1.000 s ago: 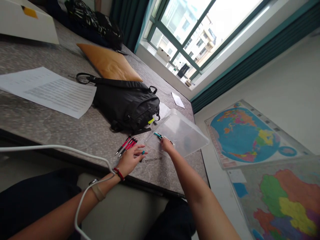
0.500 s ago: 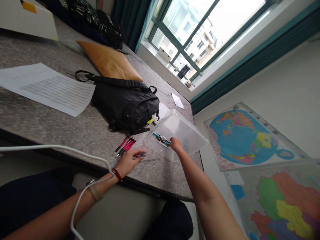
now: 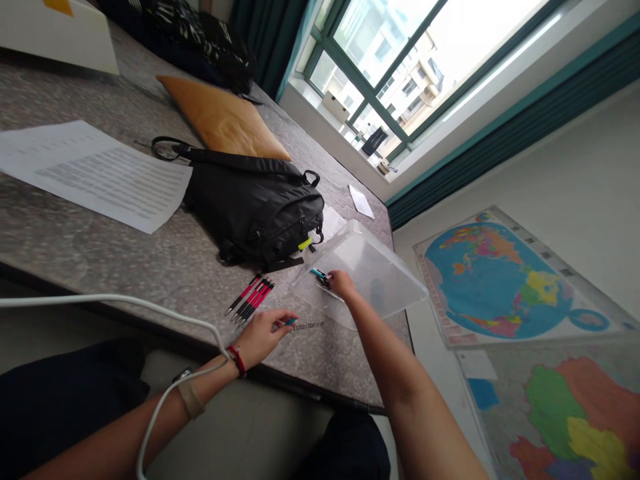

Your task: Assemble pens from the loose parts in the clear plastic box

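My left hand (image 3: 265,335) is over the table near its front edge, fingers pinched round a small teal pen (image 3: 290,321), of which only a short part shows. Just beyond that hand, several red and black pens (image 3: 254,300) lie side by side on the tabletop. My right hand (image 3: 341,285) reaches into a clear plastic box (image 3: 385,267) that lies with its opening toward me. Its fingers are closed at a small heap of teal and black pens (image 3: 320,275) in the box; the fingertips are partly hidden.
A black backpack (image 3: 260,207) stands behind the pens, with a brown envelope (image 3: 225,120) beyond it. A printed sheet (image 3: 100,173) lies at left. A white cable (image 3: 150,303) crosses in front of my left forearm. Wall maps (image 3: 500,273) hang at right.
My right hand has shifted slightly left and deeper over the pens in the box. My left hand keeps its pinch, moved a little rightward in view. The camera has turned slightly.
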`<state>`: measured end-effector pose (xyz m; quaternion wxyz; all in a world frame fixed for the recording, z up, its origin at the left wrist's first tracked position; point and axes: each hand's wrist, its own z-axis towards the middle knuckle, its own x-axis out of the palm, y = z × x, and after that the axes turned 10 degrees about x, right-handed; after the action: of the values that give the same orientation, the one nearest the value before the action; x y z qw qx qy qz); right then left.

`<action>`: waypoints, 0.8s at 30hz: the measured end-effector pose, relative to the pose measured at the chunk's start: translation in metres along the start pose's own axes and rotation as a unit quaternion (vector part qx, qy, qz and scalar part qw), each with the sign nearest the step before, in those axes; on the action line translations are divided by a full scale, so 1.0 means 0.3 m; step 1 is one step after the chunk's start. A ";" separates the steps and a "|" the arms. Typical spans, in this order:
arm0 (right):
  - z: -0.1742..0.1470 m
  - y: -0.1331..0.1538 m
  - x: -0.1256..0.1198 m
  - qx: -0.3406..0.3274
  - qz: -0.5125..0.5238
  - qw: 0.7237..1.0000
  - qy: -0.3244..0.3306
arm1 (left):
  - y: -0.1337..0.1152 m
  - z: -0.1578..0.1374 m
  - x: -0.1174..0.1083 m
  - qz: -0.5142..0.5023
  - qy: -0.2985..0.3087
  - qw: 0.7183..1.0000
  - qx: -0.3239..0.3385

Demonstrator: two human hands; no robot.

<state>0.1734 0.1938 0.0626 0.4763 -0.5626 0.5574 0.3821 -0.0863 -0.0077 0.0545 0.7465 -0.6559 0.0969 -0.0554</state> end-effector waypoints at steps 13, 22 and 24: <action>-0.040 -0.078 0.022 -0.034 0.020 0.999 -0.030 | 0.024 0.009 0.013 0.017 0.019 1.000 -0.002; -0.085 -0.122 0.034 -0.082 0.000 0.997 0.009 | 0.041 -0.007 0.025 0.025 0.032 0.999 0.004; -0.082 -0.134 0.032 -0.061 -0.008 0.998 -0.005 | 0.041 -0.008 0.024 0.026 0.031 0.999 0.005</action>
<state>0.2115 0.1646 0.0639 0.4470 -0.5934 0.5256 0.4145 -0.0805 -0.0098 0.0415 0.7476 -0.6474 0.1367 -0.0570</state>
